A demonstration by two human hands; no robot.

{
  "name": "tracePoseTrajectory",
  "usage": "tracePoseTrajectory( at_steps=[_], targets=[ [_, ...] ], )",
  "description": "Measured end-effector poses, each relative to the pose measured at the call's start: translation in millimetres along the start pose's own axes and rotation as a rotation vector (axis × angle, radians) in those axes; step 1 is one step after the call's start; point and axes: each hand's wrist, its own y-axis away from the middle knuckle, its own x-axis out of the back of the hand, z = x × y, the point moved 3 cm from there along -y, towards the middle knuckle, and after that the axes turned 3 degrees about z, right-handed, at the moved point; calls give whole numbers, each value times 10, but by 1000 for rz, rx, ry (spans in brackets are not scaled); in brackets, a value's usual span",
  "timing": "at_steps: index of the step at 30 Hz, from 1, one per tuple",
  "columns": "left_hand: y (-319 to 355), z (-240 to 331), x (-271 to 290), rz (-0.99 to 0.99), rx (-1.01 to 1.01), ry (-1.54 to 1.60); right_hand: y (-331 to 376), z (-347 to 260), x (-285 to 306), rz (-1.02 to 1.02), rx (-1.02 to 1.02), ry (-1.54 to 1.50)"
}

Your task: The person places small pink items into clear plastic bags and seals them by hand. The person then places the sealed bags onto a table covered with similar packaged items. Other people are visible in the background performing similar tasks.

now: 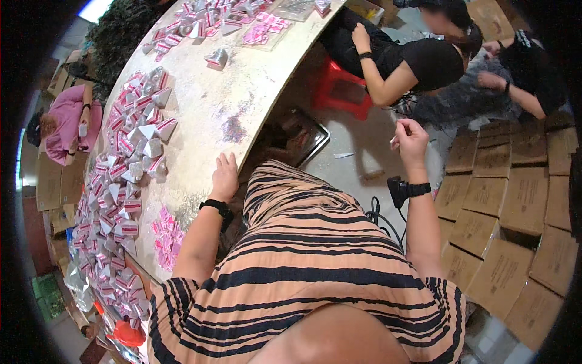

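My left hand (224,177) lies flat on the edge of the pale tabletop (200,127), fingers stretched out and holding nothing. Beside its forearm is a small heap of pink printed slips (167,238). Farther left a long pile of silver-and-white triangular packets with pink bands (124,158) runs along the table. One loose packet (216,59) sits apart, near the far end. Out to the right, over the floor, my right hand (412,139) is raised with its fingers curled in; whether anything small is inside is hidden. Both wrists carry black bands.
More packets (197,21) and pink slips (265,27) lie at the table's far end. A red stool (344,88) holds a seated person in black; another person crouches at far right. Stacked cartons (485,200) line the right. A metal-rimmed tray (315,142) and black cables (382,224) are low down.
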Motion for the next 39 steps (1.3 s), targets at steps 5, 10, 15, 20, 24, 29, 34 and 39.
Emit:
tracePoseTrajectory(
  at_steps=[5, 10, 15, 20, 24, 29, 34, 39],
  targets=[
    [-56, -16, 74, -77, 22, -19, -229, -156, -264, -24, 229, 88],
    [13, 64, 189, -119, 59, 27, -123, -171, -377, -91, 166, 48],
    [12, 23, 98, -34, 15, 6, -61, -164, -501, -163, -13, -32],
    [-42, 1, 104, -7, 5, -23, -92, -133, -696, -172, 184, 133],
    [-24, 23, 118, 12, 42, 19, 25, -100, -717, -189, 261, 154],
    [-19, 19, -23, -16, 88, -10, 147, -195, -613, -247, -3, 56],
    [-25, 3, -19, 49, 49, 8, 228, -158, -707, -295, 143, 196],
    [14, 20, 38, 19, 118, 73, 256, -227, -1014, -444, 240, 202]
  ],
)
